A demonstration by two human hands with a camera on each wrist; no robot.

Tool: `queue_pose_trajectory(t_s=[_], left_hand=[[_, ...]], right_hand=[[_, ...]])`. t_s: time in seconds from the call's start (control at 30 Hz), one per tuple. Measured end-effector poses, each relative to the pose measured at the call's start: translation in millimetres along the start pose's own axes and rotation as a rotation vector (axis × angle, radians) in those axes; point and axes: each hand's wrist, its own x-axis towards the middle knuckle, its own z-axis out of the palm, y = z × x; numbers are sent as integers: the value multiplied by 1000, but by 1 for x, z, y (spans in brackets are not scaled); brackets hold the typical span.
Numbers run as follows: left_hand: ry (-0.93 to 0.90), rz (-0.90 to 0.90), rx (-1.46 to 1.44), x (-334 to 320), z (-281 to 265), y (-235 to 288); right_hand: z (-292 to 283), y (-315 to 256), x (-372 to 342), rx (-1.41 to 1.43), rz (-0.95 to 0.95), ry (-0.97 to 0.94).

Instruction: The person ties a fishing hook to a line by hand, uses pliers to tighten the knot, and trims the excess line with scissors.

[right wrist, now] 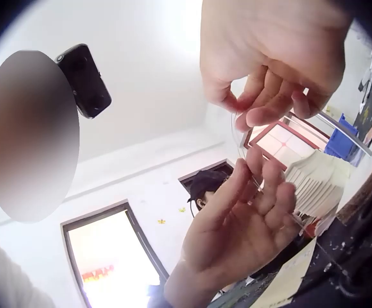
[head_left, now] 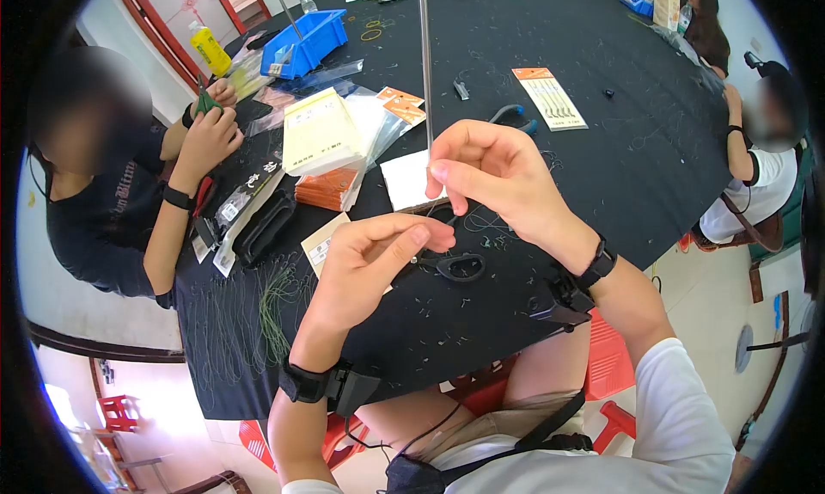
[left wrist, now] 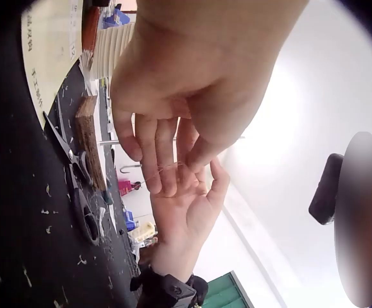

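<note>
So both hands are up over the bench (head_left: 627,171), fingertips close together with a small gap between. Call that gap the middle of the clock in the head view. The right hand (head_left: 511,176) sits toward 2 o'clock, a bit further out, its forearm coming in from 4. The left hand (head_left: 361,257) is at 8, palm turned inward, forearm up from 7.

The bench's near edge runs below at 6, and the roomiest stretch of black cloth is around 3, just loose bits on it. Tighter over at 9 to 11, lots of stuff there.

As for grip: the right hand pinches a thin pale line (right wrist: 238,145) between thumb and finger, other fingers loosely curled. Left hand's thumb and fingertip pinch it too, other fingers hanging relaxed. The line spans the gap between them.

Black-handled scissors (head_left: 462,268) lie between 5 and 6, just under the hands. There's a white-topped block (head_left: 408,180) near 10, then a cream box (head_left: 322,133) further out. Pliers (head_left: 514,118) at 1, blue bin (head_left: 320,45) near 11, green strands (head_left: 273,309) at 8.
</note>
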Motion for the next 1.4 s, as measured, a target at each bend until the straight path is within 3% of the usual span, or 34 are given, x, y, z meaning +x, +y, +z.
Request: queue_pose_trajectory(t_s=[0.1, 0.17, 0.3, 0.37, 0.7, 0.9, 1.03, 1.2, 1.4], left_hand=[[39, 104, 58, 1, -4, -4], [181, 305, 107, 1, -7, -8], [219, 360, 47, 3, -9, -12], [219, 335, 33, 3, -8, -10], [209, 317, -37, 2, -7, -10], [184, 340, -15, 4, -8, -12], [226, 315, -72, 2, -5, -9], [252, 321, -57, 1, -2, -4], [276, 332, -29, -1, -3, -1]], right_hand=[[2, 5, 0, -63, 4, 30], [4, 10, -1, -106, 6, 53], [4, 19, -3, -303, 85, -31], [8, 17, -5, -454, 96, -124], [7, 19, -5, -541, -75, -250], [12, 26, -5, -487, -146, -162], [12, 25, -5, -443, -108, -155], [8, 31, -2, -511, -194, -195], [11, 30, -5, -513, -95, -240]])
